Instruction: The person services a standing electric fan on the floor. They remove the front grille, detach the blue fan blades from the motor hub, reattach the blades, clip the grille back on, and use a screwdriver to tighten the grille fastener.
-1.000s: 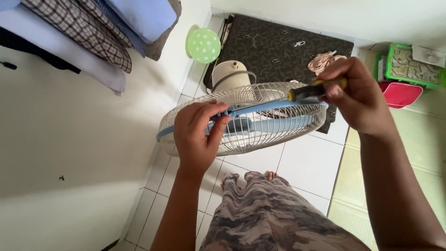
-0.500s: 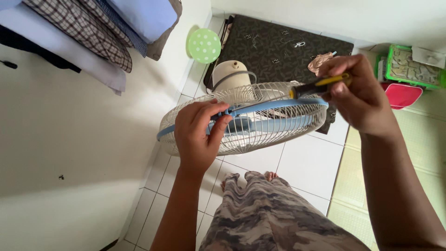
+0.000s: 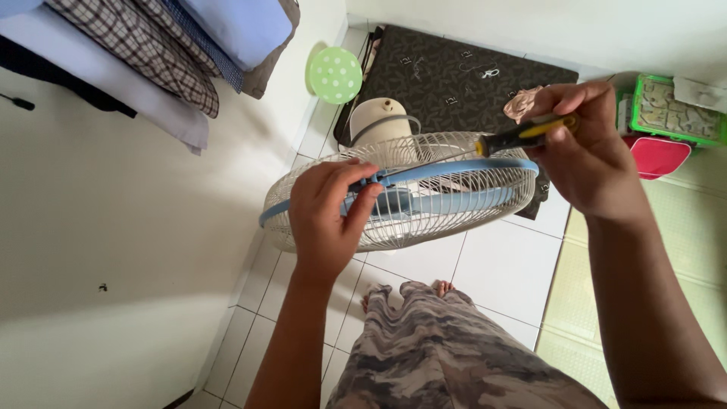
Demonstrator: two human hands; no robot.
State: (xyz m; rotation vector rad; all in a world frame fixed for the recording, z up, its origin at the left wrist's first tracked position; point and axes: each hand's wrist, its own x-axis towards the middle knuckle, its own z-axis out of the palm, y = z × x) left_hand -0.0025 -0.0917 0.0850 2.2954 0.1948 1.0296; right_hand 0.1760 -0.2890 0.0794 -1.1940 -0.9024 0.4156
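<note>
At centre frame, the left hand [image 3: 327, 220] is curling around the near rim of the fan guard [image 3: 409, 189], fingers pinching the blue rim band [image 3: 454, 168] where its clip sits, evidently steadying it. At right of centre, the right hand [image 3: 587, 155] is closing in a fist on the yellow-and-black handle of a screwdriver [image 3: 522, 135], its thin shaft angling toward the clip, apparently at a fastener there; the tip is hidden. The guard is a pale wire cage, domed, with blue blades showing inside, standing above white floor tiles [image 3: 500, 269].
</note>
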